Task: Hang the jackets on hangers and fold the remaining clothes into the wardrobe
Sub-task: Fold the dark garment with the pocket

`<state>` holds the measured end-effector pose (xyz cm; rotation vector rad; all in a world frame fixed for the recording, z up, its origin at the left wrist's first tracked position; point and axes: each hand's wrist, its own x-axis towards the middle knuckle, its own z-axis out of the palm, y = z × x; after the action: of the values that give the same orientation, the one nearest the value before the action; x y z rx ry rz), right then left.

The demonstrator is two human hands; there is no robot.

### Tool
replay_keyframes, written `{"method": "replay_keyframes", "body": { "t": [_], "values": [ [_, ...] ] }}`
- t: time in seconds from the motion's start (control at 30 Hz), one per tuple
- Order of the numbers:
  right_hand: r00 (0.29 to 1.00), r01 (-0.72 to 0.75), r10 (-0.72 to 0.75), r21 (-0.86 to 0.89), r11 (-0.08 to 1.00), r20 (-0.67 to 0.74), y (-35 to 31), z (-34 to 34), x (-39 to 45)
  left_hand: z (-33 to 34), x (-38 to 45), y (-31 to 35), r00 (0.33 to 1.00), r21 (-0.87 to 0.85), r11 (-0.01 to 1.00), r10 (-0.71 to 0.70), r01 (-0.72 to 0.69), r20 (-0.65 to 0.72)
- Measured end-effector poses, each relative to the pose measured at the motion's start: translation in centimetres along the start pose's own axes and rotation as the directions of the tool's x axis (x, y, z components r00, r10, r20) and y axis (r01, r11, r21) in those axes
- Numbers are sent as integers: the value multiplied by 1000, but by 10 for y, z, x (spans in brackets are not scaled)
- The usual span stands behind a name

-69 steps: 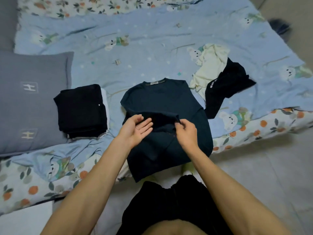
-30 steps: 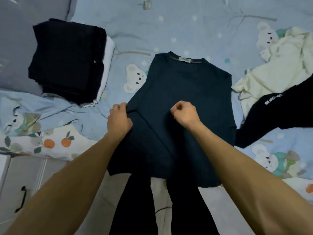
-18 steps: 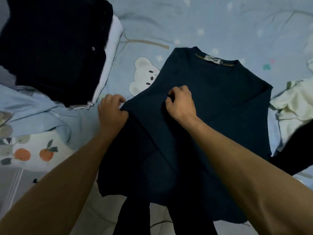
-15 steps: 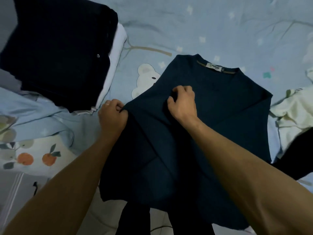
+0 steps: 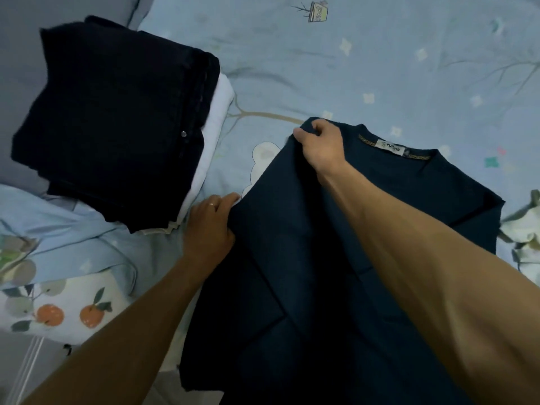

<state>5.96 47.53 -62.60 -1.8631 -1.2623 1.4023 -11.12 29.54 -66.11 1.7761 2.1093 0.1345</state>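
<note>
A person's right hand pinches the shoulder and left hand the side edge of a soft, limp navy shirt on the bed, best held by its edges.

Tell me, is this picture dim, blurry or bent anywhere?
Head view: dim, bluish light; the folded stack of black clothes shows little detail. The navy knit sweater is nearly flat dark, though its neck label stands out. The wide lens stretches both forearms at the bottom edge. The cream garment at the right edge looks smeared.
</note>
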Motion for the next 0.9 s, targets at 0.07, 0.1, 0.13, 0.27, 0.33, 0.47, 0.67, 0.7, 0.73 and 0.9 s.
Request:
{"method": "replay_keyframes", "body": {
  "t": [0.07, 0.1, 0.13, 0.27, 0.33, 0.47, 0.67, 0.7, 0.73, 0.9],
  "values": [
    [998, -19, 14, 79, 997, 66, 1, 3, 3, 6, -3, -4, 999, 0, 1000, 13, -13, -33],
    [993, -10, -1, 97, 995, 118, 4, 3, 2, 9, -2, -6, 997, 7, 999, 51, -51, -56],
    [987, 24, -30, 42, 999, 161, 6, 3, -1, 10, -4, -8, 993, 12, 996, 93, -93, -77],
    [899, 437, -381, -446, 781, 215, 31, 8, -22, 13, -11, -12, 959, 119, 958, 270, -259, -84],
    [777, 596, -558, -624, 506, 290, 49, 12, -35, 12, -14, -11, 911, 205, 895, 410, -395, -34],
    [627, 769, -370, -621, 153, 686, 86, 7, -51, 10, -6, -25, 826, 277, 781, 551, -560, 117],
    [867, 487, -249, -841, 235, 432, 80, 6, -50, 4, -14, -46, 910, 260, 872, 397, -414, 116],
    [867, 486, -254, -841, 238, 429, 79, 8, -57, 5, -22, -45, 926, 227, 897, 368, -378, 89],
    [866, 488, -259, -837, 246, 429, 78, 7, -65, 4, -30, -42, 942, 181, 925, 328, -335, 70],
    [834, 543, -289, -790, 284, 469, 89, -3, -118, -1, -70, -11, 996, -327, 941, -84, 87, 22]
  ]
}}
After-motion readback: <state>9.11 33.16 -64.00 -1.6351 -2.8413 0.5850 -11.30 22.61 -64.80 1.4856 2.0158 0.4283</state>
